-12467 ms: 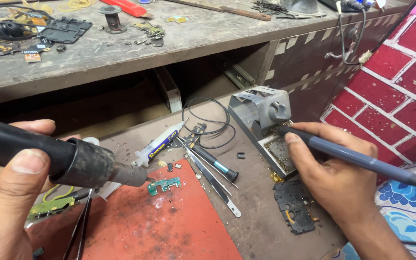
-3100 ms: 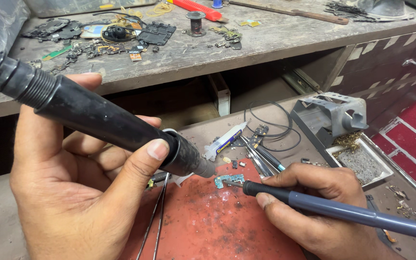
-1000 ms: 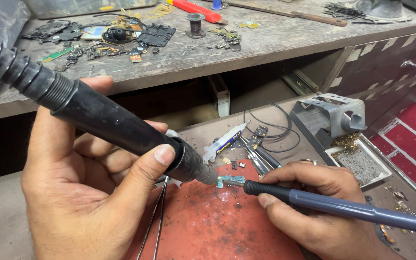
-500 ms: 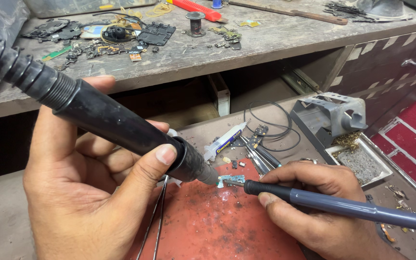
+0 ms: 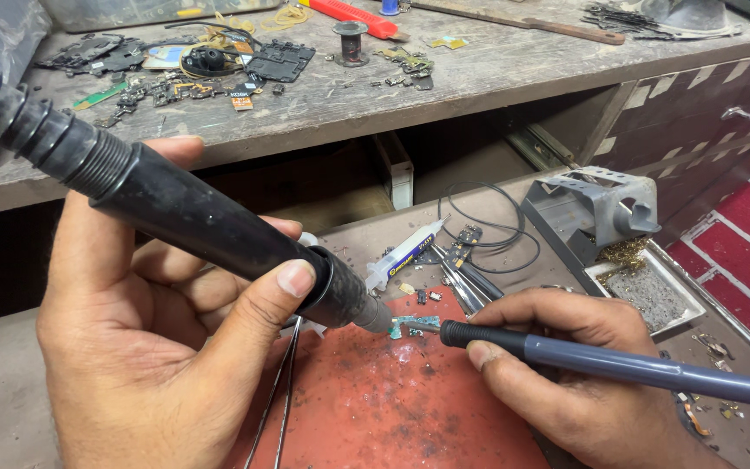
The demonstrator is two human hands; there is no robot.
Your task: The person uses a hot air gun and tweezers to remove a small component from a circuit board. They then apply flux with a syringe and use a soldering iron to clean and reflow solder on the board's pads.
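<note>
Unmoved: circuit board (image 5: 416, 325) between hands.

A worn grey tabletop (image 5: 496, 78) runs across the far side, well beyond the grips. It carries dark flat phone parts (image 5: 279, 61), a small metal spool (image 5: 351, 41), a red tool (image 5: 353, 15) and scattered scraps. Nearer, just past the right grip, a grey metal stand (image 5: 592, 204) sits beside a tray holding brass wool (image 5: 627, 254). A syringe (image 5: 405, 254) and a thin black looped wire (image 5: 488, 230) lie between the grips and the stand. Red brick-patterned flooring (image 5: 740, 252) shows far right.
</note>
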